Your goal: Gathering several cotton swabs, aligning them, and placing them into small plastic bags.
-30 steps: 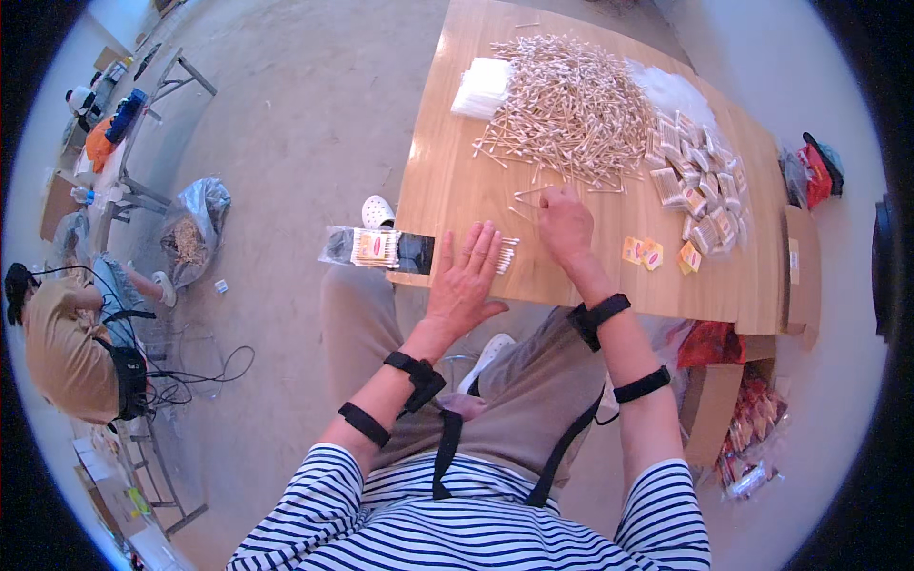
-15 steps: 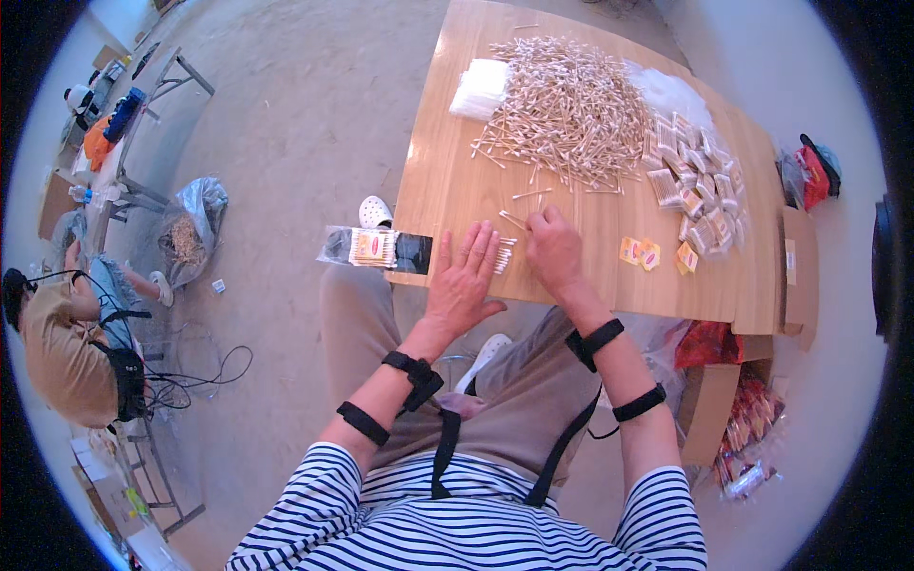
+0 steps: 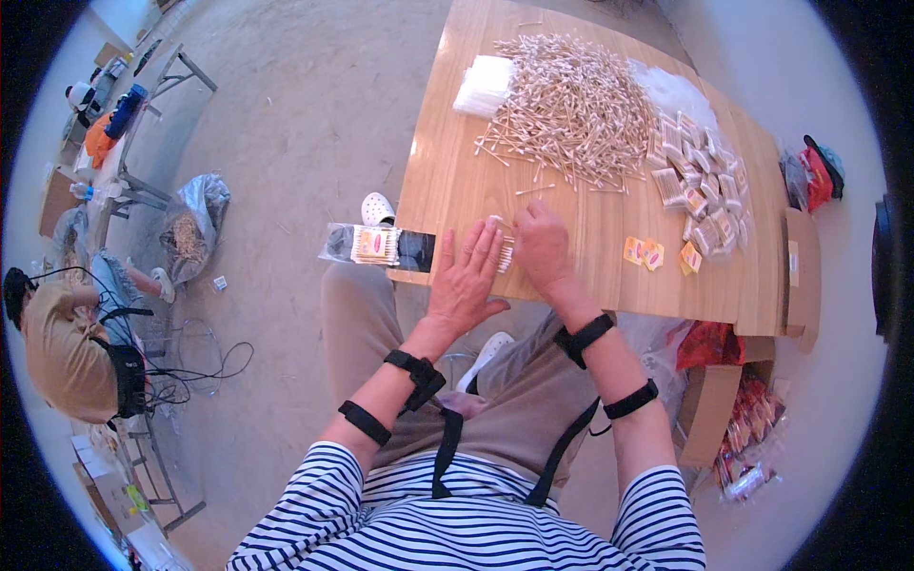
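My left hand point(image 3: 465, 271) lies flat near the table's front edge, fingers stretched out over one end of a short row of cotton swabs point(image 3: 506, 257). Just right of that row, my right hand point(image 3: 541, 246) is closed in a pinch on a cotton swab point(image 3: 496, 220), whose white tip shows by my left fingertips. The rest of that swab is mostly hidden. Beyond both hands spreads a big heap of loose cotton swabs point(image 3: 576, 109). Left of my left hand, a clear packet of cotton swabs point(image 3: 374, 246) with an orange-and-white card rests at the table corner.
Small orange-and-white cards point(image 3: 644, 252) lie right of my right hand. Several filled swab packets point(image 3: 709, 190) are piled at the right. White sheets or bags point(image 3: 484, 86) are stacked at the far left of the wooden table point(image 3: 438, 162). A co-worker point(image 3: 71, 343) sits at the left.
My right hand has moved slightly left and nearer, bringing a cotton swab to the row beside my left fingers. My left hand stays flat in place.
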`<action>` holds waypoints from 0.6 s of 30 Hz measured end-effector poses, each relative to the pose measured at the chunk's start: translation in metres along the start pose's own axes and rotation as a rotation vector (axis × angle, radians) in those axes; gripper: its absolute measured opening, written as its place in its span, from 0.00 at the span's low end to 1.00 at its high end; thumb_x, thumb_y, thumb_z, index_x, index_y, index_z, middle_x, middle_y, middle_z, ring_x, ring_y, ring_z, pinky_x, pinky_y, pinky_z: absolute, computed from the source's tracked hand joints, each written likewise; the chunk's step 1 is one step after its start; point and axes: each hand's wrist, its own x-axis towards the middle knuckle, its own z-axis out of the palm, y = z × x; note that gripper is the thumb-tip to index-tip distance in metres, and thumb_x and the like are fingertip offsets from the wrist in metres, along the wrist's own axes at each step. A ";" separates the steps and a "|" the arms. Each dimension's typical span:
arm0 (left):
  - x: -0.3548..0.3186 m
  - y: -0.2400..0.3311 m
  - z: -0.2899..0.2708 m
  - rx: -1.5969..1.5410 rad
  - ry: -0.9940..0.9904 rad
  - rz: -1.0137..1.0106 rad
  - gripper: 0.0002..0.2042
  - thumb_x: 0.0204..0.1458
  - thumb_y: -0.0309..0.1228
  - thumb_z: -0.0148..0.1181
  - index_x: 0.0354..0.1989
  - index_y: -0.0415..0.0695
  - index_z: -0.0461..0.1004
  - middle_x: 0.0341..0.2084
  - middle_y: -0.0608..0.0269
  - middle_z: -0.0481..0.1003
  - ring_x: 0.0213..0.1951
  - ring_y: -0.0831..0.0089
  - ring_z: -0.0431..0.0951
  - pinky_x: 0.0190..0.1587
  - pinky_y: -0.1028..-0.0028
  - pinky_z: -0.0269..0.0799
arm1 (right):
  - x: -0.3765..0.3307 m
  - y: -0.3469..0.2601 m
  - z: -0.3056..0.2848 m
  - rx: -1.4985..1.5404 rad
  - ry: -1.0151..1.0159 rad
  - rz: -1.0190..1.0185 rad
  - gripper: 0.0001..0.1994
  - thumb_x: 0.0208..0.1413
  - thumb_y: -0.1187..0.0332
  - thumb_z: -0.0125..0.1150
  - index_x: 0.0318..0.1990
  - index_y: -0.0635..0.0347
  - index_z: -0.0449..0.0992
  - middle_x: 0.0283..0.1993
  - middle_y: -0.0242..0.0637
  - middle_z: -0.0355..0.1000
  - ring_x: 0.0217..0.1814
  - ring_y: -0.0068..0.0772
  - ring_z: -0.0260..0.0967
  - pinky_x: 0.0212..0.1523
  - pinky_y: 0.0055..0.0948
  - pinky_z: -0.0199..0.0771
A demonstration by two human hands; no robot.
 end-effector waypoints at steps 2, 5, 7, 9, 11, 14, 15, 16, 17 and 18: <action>0.000 -0.001 0.000 0.013 0.019 0.021 0.60 0.31 0.54 0.75 0.72 0.38 0.51 0.73 0.53 0.50 0.75 0.60 0.46 0.75 0.46 0.35 | -0.001 -0.012 0.000 0.019 -0.032 -0.024 0.03 0.46 0.75 0.61 0.29 0.63 0.74 0.36 0.47 0.70 0.40 0.54 0.73 0.43 0.48 0.75; 0.001 -0.001 0.002 0.038 0.023 0.019 0.60 0.29 0.58 0.74 0.72 0.39 0.53 0.74 0.55 0.50 0.75 0.60 0.47 0.75 0.46 0.33 | -0.003 -0.018 0.001 0.085 0.019 -0.051 0.02 0.47 0.74 0.60 0.28 0.62 0.75 0.35 0.47 0.71 0.40 0.54 0.73 0.41 0.47 0.75; 0.000 -0.001 0.002 0.037 0.014 0.016 0.60 0.29 0.57 0.74 0.72 0.38 0.53 0.74 0.55 0.50 0.75 0.61 0.47 0.75 0.46 0.32 | -0.004 -0.014 0.001 0.124 0.000 0.050 0.02 0.50 0.74 0.59 0.30 0.62 0.75 0.35 0.47 0.71 0.39 0.53 0.74 0.39 0.48 0.76; 0.000 -0.001 0.001 0.034 0.006 0.012 0.60 0.29 0.57 0.74 0.72 0.38 0.53 0.73 0.54 0.51 0.75 0.61 0.47 0.75 0.46 0.32 | -0.002 -0.006 -0.004 0.085 0.033 0.089 0.02 0.51 0.73 0.59 0.31 0.60 0.76 0.35 0.47 0.71 0.39 0.53 0.74 0.38 0.48 0.76; 0.000 0.000 0.001 0.034 0.004 0.009 0.61 0.29 0.56 0.75 0.72 0.38 0.52 0.73 0.54 0.51 0.75 0.61 0.47 0.75 0.47 0.32 | -0.001 0.005 -0.007 0.045 0.067 0.129 0.02 0.52 0.73 0.58 0.31 0.59 0.77 0.35 0.47 0.71 0.38 0.53 0.75 0.37 0.48 0.76; 0.000 0.000 0.002 0.022 0.006 0.012 0.61 0.29 0.55 0.76 0.72 0.38 0.52 0.73 0.54 0.51 0.75 0.61 0.47 0.75 0.47 0.33 | -0.001 0.021 -0.009 0.052 -0.034 0.170 0.04 0.54 0.72 0.59 0.36 0.55 0.79 0.38 0.43 0.71 0.38 0.52 0.74 0.38 0.47 0.75; 0.000 -0.001 0.002 0.022 0.006 0.011 0.61 0.29 0.55 0.76 0.72 0.38 0.52 0.73 0.54 0.51 0.75 0.61 0.47 0.75 0.47 0.33 | -0.001 0.025 -0.011 0.069 -0.029 0.151 0.04 0.54 0.72 0.59 0.36 0.54 0.78 0.38 0.43 0.71 0.38 0.52 0.74 0.37 0.48 0.75; 0.000 0.000 0.000 0.020 0.004 0.008 0.61 0.29 0.55 0.76 0.72 0.38 0.52 0.73 0.54 0.51 0.75 0.61 0.47 0.75 0.47 0.33 | -0.001 0.027 -0.013 0.088 -0.026 0.130 0.04 0.54 0.72 0.58 0.35 0.54 0.78 0.38 0.43 0.71 0.38 0.52 0.74 0.37 0.48 0.75; -0.001 -0.001 -0.001 0.019 0.002 0.004 0.60 0.29 0.55 0.76 0.72 0.38 0.52 0.73 0.54 0.52 0.75 0.61 0.47 0.75 0.47 0.33 | 0.000 0.028 -0.015 0.090 -0.028 0.129 0.04 0.54 0.72 0.58 0.35 0.54 0.78 0.38 0.43 0.71 0.38 0.52 0.74 0.37 0.48 0.75; -0.001 -0.001 0.000 0.021 0.001 0.001 0.60 0.29 0.55 0.76 0.72 0.38 0.52 0.73 0.54 0.52 0.75 0.61 0.47 0.75 0.47 0.33 | 0.002 0.029 -0.016 0.036 -0.054 0.142 0.03 0.54 0.72 0.58 0.34 0.55 0.78 0.38 0.44 0.71 0.38 0.52 0.75 0.37 0.48 0.76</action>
